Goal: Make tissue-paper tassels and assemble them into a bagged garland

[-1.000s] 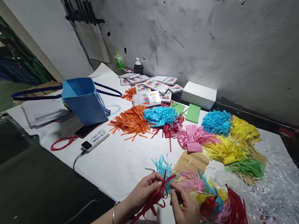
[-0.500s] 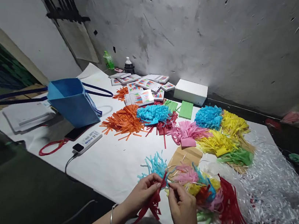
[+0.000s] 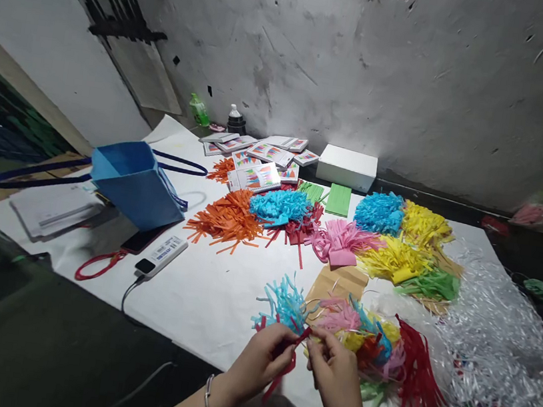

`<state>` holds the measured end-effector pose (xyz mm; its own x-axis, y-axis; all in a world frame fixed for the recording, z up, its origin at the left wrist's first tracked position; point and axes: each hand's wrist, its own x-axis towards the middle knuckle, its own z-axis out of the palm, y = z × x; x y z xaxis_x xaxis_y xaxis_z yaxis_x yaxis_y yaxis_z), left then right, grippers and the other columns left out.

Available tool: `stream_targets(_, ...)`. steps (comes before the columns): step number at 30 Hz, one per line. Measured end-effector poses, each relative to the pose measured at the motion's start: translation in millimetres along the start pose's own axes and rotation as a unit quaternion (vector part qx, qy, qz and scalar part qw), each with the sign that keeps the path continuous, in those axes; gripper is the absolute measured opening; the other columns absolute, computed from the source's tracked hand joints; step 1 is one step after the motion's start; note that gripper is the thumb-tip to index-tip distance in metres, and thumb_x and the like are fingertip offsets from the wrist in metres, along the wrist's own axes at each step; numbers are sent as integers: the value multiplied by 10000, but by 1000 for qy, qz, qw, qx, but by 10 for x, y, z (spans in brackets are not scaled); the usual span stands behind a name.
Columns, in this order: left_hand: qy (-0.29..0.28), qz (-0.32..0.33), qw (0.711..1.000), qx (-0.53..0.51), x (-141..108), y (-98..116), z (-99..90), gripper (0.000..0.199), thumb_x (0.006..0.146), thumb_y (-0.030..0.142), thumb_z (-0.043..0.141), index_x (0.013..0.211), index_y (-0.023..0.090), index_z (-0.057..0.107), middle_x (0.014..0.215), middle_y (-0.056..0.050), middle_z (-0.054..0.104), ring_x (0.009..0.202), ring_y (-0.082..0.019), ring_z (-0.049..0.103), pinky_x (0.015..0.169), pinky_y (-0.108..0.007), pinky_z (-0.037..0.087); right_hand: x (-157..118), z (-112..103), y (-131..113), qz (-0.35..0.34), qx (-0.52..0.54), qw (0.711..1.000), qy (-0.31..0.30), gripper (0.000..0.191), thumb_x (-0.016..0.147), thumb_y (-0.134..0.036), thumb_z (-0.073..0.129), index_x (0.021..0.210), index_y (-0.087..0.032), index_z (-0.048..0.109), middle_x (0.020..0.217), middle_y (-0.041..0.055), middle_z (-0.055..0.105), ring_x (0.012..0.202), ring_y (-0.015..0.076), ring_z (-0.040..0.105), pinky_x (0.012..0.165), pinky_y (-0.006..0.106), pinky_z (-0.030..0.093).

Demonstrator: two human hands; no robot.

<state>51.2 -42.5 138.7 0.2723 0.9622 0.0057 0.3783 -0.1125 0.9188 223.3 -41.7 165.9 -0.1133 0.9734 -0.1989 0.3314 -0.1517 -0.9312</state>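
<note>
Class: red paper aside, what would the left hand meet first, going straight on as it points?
Beyond the red paper it grips, the left hand would probably meet the right hand, whose fingertips look close ahead, though depth is unclear.

Left of the hands (image 3: 257, 360), bare table (image 3: 218, 294) leaves passage as far as the device (image 3: 168, 253) and bag (image 3: 139, 192). Blue fringe (image 3: 281, 296) obstructs just ahead; a multicoloured bundle (image 3: 369, 352) crowds the right, silver tinsel (image 3: 491, 329) beyond.
</note>
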Motion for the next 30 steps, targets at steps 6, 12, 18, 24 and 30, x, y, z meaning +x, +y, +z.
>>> stream_targets(6,-5,65,991,116,-71,-85,109,163,897,239,470,916,199,627,822,-60,629,755,-174,562,686,-266,418,53,104,184,39,131,989,-52,431,835,-522,558,1019,-139,634,562,-45,546,393,82,451,402,192,346)
stream_targets(12,-135,38,987,82,-108,-218,334,138,855,216,530,850,203,667,797,-48,672,740,-177,593,677,-254,429,102,-66,446,-27,74,991,104,359,823,-501,591,773,-164,704,813,67,674,819,198,628,756,285,506)
stream_targets(18,-163,9,986,41,80,-433,363,194,887,286,519,937,219,694,895,-51,676,860,-193,617,772,-274,468,51,-591,761,86,183,960,193,522,778,-527,630,1133,-145,660,626,-5,590,427,124,471,403,254,406)
stream_targets(24,-53,9,955,292,566,-808,396,266,863,166,539,1092,250,646,1175,-92,579,1114,-249,493,950,-393,371,33,-501,821,76,7,987,140,570,809,-571,536,1122,-119,686,681,71,696,543,212,612,482,307,487)
stream_targets(30,-15,-52,945,322,721,-1043,187,218,846,107,520,1003,194,643,1020,-102,646,1032,-263,538,920,-432,354,94,-655,1039,46,-157,975,153,494,854,-467,377,1015,-147,718,1028,130,726,958,284,671,828,389,519)
